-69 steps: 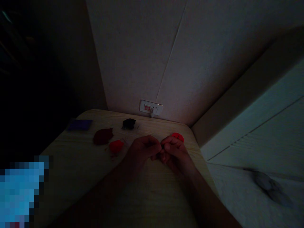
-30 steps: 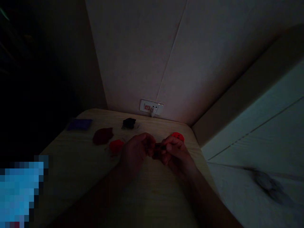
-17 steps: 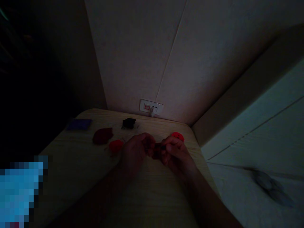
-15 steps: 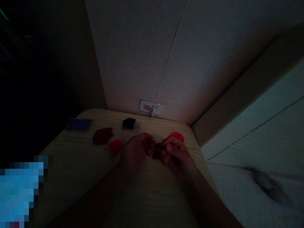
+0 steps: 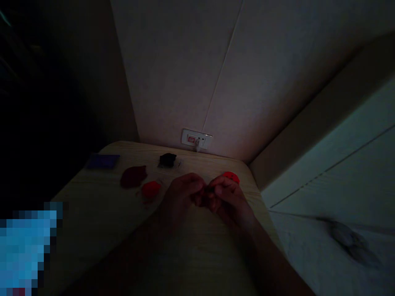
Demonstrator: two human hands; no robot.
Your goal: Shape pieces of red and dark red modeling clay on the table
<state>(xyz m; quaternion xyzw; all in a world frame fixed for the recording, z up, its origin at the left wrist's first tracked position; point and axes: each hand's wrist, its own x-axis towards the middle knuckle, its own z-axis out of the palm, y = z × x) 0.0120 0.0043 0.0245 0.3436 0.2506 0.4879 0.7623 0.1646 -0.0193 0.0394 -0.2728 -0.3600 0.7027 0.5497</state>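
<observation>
The scene is very dark. My left hand (image 5: 182, 193) and my right hand (image 5: 226, 196) meet over the middle of a pale wooden table (image 5: 191, 255), fingers curled and pinched together. Between the fingertips sits a small dark piece (image 5: 207, 191) that I cannot make out. A bright red round piece (image 5: 231, 177) lies just beyond my right hand. Left of my left hand lie a bright red lump (image 5: 150, 189) and a dark red lump (image 5: 133, 176).
A black lump (image 5: 167, 160) lies near the wall and a purple flat piece (image 5: 103, 161) at the table's far left. A wall socket (image 5: 196, 139) with a plug sits behind the table. A white cabinet (image 5: 333, 185) stands at the right.
My hands drew slightly apart about a second ago, showing a dark piece between them, and have now come back together fingertip to fingertip. The pieces on the table have not moved.
</observation>
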